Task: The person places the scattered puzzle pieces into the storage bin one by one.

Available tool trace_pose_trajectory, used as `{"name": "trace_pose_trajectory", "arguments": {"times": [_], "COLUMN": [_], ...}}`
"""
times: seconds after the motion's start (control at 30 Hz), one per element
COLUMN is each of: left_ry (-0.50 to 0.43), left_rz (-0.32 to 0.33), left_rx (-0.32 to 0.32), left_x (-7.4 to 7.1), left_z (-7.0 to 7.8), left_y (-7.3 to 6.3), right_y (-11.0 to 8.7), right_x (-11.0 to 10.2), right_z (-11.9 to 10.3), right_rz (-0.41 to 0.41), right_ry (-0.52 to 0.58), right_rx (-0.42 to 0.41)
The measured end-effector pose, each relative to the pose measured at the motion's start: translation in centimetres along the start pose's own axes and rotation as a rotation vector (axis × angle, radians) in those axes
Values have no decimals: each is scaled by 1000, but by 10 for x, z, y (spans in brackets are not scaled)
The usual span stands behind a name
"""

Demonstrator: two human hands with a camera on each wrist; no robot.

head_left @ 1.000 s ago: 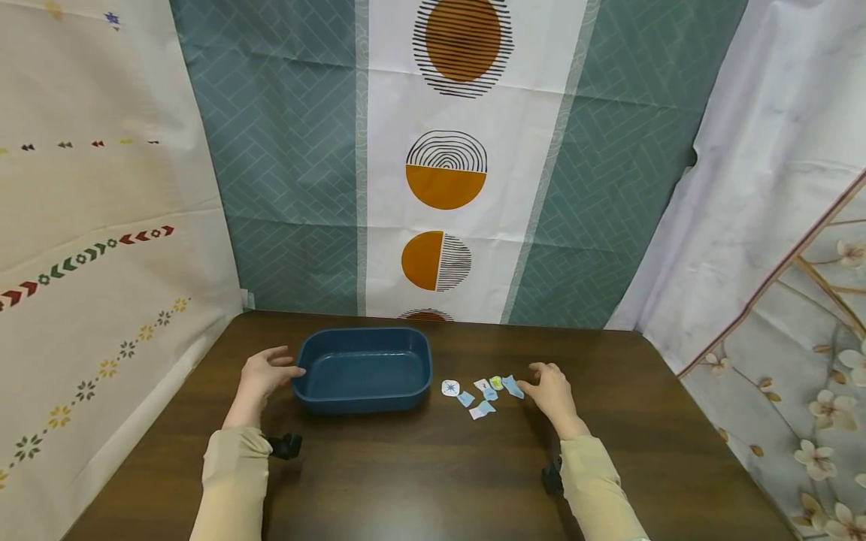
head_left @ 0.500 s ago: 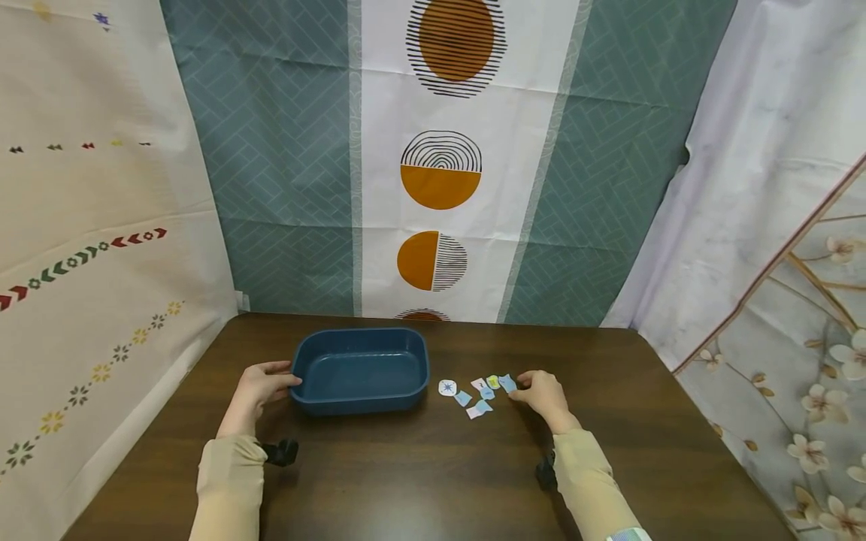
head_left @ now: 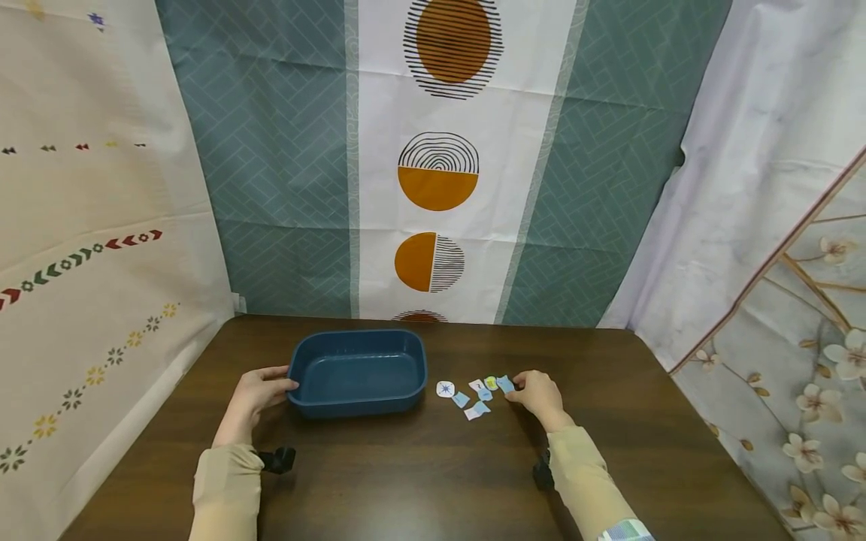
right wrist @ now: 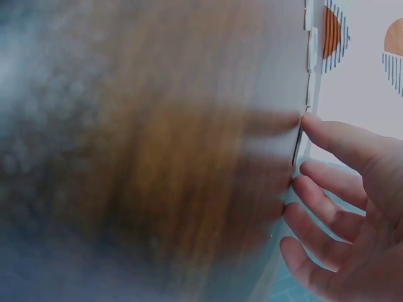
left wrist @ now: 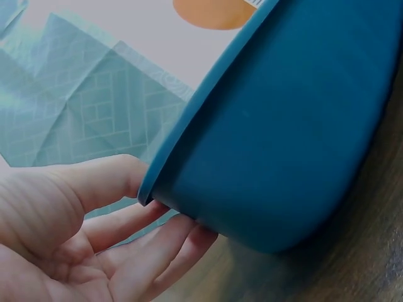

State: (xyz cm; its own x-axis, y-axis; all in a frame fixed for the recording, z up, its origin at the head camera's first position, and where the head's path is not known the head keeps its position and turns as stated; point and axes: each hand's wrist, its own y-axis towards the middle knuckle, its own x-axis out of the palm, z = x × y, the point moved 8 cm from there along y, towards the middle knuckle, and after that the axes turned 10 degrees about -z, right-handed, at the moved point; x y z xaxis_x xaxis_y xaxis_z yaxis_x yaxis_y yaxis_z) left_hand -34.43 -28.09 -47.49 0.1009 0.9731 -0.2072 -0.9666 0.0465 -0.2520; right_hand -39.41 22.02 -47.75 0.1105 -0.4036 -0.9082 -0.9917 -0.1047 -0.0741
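A dark blue plastic basin stands on the table left of centre. My left hand grips its left end, thumb at the rim and fingers curled beneath it in the left wrist view. Several small flat pieces lie right of the basin, among them a white one with a blue star, a yellow-green one and a pink-and-blue one. My right hand has its fingertips at the light-blue piece farthest right. In the right wrist view, thumb and forefinger pinch a thin flat edge at table level.
The brown wooden table reaches back to a patterned cloth. More cloths hang at the left and right. A black wrist camera sits on the left wrist, another on the right.
My left hand has closed onto the basin's rim from just beside it. My right hand has come down and left onto the light-blue piece. The head view has shifted slightly.
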Motion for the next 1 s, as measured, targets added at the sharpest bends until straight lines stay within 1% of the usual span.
{"name": "trace_pose_trajectory", "arguments": {"times": [0.13, 0.33, 0.47, 0.7, 0.87, 1.0], "left_ry": [-2, 5, 7, 20, 22, 24], "left_rz": [-3, -3, 2, 20, 26, 30], "left_rx": [14, 27, 34, 44, 45, 45], "left_x": [1, 1, 0, 1, 1, 1], "left_z": [0, -1, -2, 0, -1, -2], "left_y": [-2, -1, 0, 0, 0, 0], "right_y": [2, 5, 6, 6, 4, 3], "right_x": [1, 1, 3, 4, 3, 1], "right_z": [1, -1, -1, -2, -1, 0], "right_rz": [9, 28, 21, 30, 36, 45], "right_ry": [-17, -37, -44, -46, -23, 22], "right_rx": [12, 21, 24, 6, 18, 18]}}
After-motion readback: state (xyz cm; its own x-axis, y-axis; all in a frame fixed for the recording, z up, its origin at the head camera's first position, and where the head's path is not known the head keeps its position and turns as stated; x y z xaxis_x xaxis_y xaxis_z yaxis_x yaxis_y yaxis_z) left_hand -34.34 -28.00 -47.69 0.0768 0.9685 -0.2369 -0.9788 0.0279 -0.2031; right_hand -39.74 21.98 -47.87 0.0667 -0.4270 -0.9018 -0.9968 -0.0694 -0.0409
